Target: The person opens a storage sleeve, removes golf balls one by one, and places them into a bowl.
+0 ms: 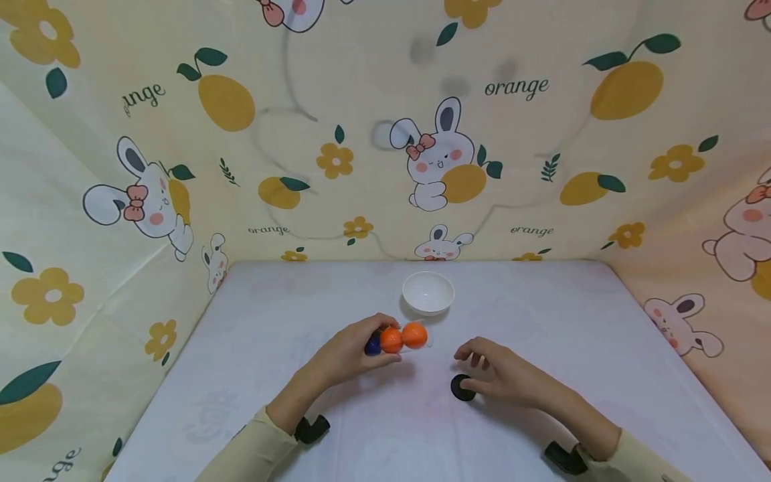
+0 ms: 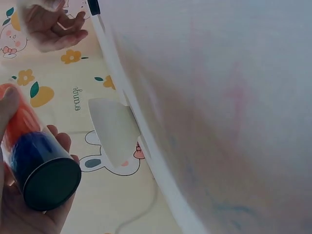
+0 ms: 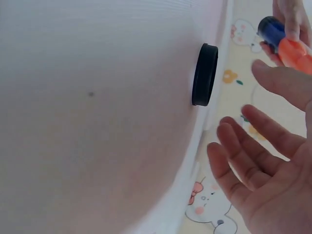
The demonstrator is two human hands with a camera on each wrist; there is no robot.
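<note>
My left hand [image 1: 355, 347] grips a clear tube of balls [image 2: 36, 146], fingers and thumb curled round its sides, held above the table. Two orange balls [image 1: 414, 335] and a dark blue one [image 1: 373, 343] show through its wall. In the left wrist view a dark cap or base covers the near end of the tube. On the table lies a round black lid [image 1: 463, 387], its rim facing up. Over it hovers my right hand [image 1: 512, 375], fingers loosely bent and holding nothing. The right wrist view shows a gap between that hand [image 3: 273, 165] and the lid [image 3: 205, 74].
A white bowl [image 1: 428, 294] stands near the back of the table, beyond the tube. The white-covered table [image 1: 241, 402] is bounded at the back and sides by a printed cloth [image 1: 361, 87] with rabbits and oranges.
</note>
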